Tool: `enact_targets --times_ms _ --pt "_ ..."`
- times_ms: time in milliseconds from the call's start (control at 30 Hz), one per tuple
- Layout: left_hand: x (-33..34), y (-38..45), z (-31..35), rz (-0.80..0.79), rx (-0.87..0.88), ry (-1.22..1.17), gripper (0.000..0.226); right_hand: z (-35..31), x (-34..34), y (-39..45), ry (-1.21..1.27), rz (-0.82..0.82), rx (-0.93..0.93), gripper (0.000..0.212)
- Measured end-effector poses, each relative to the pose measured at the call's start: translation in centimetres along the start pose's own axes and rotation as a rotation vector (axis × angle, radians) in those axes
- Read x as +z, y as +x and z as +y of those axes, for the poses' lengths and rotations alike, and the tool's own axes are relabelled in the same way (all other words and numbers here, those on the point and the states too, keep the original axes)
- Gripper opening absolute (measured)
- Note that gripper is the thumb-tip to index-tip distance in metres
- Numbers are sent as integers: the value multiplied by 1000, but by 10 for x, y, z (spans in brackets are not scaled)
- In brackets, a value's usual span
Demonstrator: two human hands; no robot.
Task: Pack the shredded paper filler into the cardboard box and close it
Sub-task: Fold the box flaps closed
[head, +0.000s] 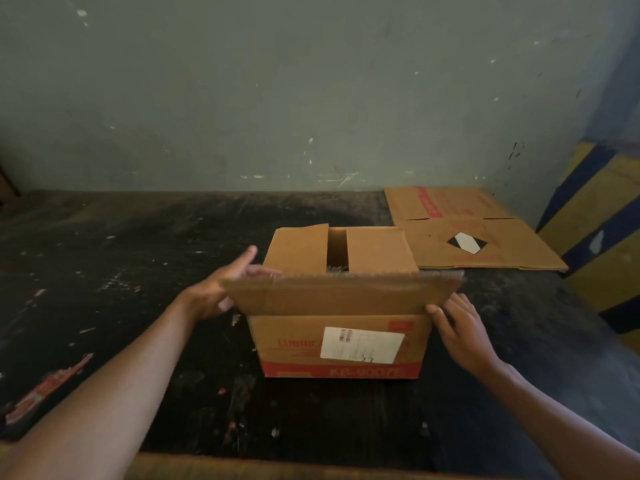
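Observation:
A brown cardboard box [341, 344] with a white label and a red band stands in the middle of the dark table. Its two side flaps lie folded inward with a narrow gap between them, and a little shredded paper filler [336, 270] shows through that gap. The near flap [343, 292] is raised and tilted toward me. My left hand [221, 285] touches the flap's left end, fingers stretched toward the box top. My right hand [459, 322] touches the flap's right lower corner with its fingertips.
A flattened cardboard box [471, 230] lies at the back right of the table [138, 271]. A yellow and blue striped barrier [595, 237] rises on the right. A grey wall closes the far side. Red scraps lie at the near left.

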State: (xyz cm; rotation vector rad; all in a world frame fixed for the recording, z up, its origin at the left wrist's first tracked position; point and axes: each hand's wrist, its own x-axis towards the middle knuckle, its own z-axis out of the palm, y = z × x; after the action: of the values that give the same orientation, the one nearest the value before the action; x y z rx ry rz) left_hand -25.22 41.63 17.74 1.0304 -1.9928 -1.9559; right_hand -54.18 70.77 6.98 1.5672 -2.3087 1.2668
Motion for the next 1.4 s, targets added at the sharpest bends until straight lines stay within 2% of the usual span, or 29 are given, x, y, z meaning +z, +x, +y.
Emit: enact_targets --times_ms 67,133,167,267,367,500,667,800,1000,1067,1167,1300,1400 --pt "-14 10 -8 90 -1 -252 63 -12 0 12 104 24 84 38" --pt "-17 24 -14 214 14 -264 63 -21 -1 25 257 33 214 25" --pt "-15 31 -14 279 31 -255 61 -23 -2 32 300 34 258 22" --pt "-6 50 -6 414 87 -184 53 -19 3 58 252 73 316 55" --pt "-1 75 -3 493 104 76 53 -14 13 89 158 33 386 65" --pt "9 110 -2 409 6 378 68 -6 24 141 171 -69 575 58" --pt "17 138 -16 415 -87 718 73 14 38 208 264 -130 784 55" --pt "20 144 -25 443 -80 782 71 29 49 244 262 -58 821 56" --pt "17 152 -24 441 -84 850 68 32 68 274 311 -70 946 66" --pt "18 152 -25 448 -86 867 67 26 71 281 377 -16 966 67" --pt "17 153 -26 446 -90 872 69 20 70 285 546 159 973 67" --pt "17 154 -27 442 -107 851 72 -3 60 290 686 399 753 56" --pt "17 152 -26 468 -118 802 73 -28 48 276 685 513 586 50"
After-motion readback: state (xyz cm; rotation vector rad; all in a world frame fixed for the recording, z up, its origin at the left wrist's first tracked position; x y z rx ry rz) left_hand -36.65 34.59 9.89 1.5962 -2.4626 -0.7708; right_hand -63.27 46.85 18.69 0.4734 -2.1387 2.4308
